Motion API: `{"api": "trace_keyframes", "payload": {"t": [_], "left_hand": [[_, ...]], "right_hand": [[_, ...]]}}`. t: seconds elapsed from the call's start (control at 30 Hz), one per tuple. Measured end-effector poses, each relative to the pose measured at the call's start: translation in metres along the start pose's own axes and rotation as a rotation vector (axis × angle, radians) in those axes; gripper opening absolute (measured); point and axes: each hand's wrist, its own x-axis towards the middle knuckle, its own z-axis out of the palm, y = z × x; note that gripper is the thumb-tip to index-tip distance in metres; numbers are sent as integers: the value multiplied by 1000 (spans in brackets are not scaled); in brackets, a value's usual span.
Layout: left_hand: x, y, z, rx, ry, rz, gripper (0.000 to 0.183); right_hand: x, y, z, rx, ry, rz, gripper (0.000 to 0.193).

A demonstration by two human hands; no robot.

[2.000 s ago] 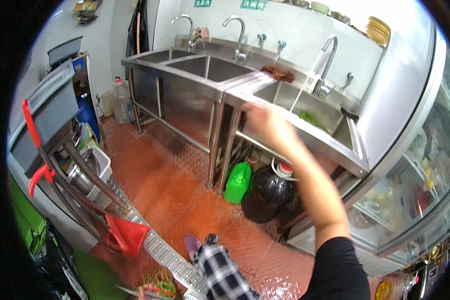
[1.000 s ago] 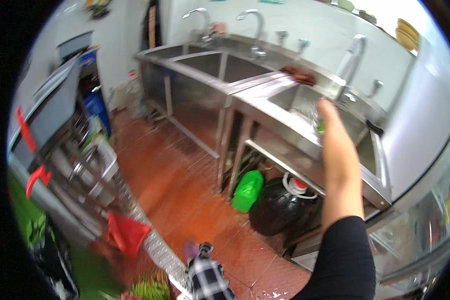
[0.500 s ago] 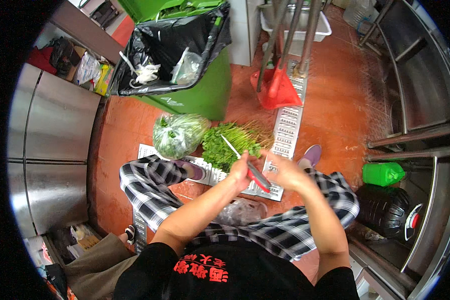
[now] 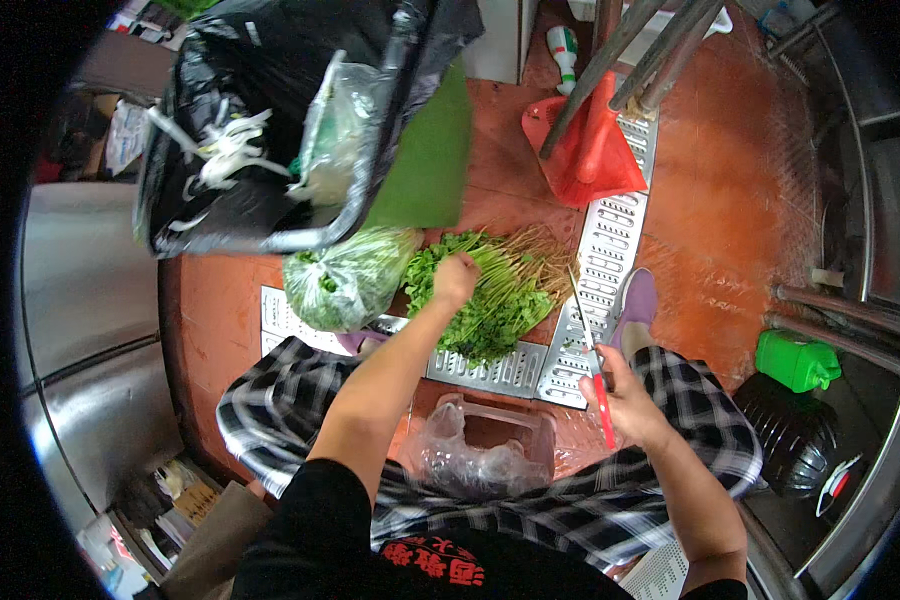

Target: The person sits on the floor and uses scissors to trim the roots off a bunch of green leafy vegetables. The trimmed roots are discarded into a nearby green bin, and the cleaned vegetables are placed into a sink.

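One knife (image 4: 601, 395), pinched by the right grip (image 4: 630, 400), right of one herb pile (image 4: 505, 305); left grip (image 4: 456, 280) over the pile, hold unclear.

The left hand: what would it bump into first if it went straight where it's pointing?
Most likely the leafy green herbs: the left hand is over or against them, pointing toward their stems. Depth is unclear, so they may be touching.

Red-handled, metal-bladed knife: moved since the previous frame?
Yes, rightward. The knife had its blade over the leafy green herbs, left of the slotted silver floor grate's right-hand strip; now the blade overlaps that strip.
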Motion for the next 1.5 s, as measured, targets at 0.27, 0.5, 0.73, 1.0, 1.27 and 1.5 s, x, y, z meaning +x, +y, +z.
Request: {"api": "trace_keyframes", "payload": {"t": [0.27, 0.5, 0.73, 1.0, 1.27, 1.5], "left_hand": [[103, -23, 45, 397, -112, -18, 26], [55, -13, 8, -18, 109, 194, 26], [-58, 70, -85, -564, -336, 335, 40], [-112, 110, -119, -952, -683, 177, 23], [-119, 121, -103, -849, -724, 181, 21], [-117, 132, -89, -812, -751, 146, 21]], "right_hand": [[12, -45, -11, 58, 25, 46, 75], [14, -36, -17, -5, 49, 21, 73], [2, -51, -15, -132, -73, 98, 71], [-9, -42, -2, 67, -114, -52, 68], [-18, -31, -13, 123, -91, -138, 66], [-16, -17, -15, 95, 72, -149, 63]]}}
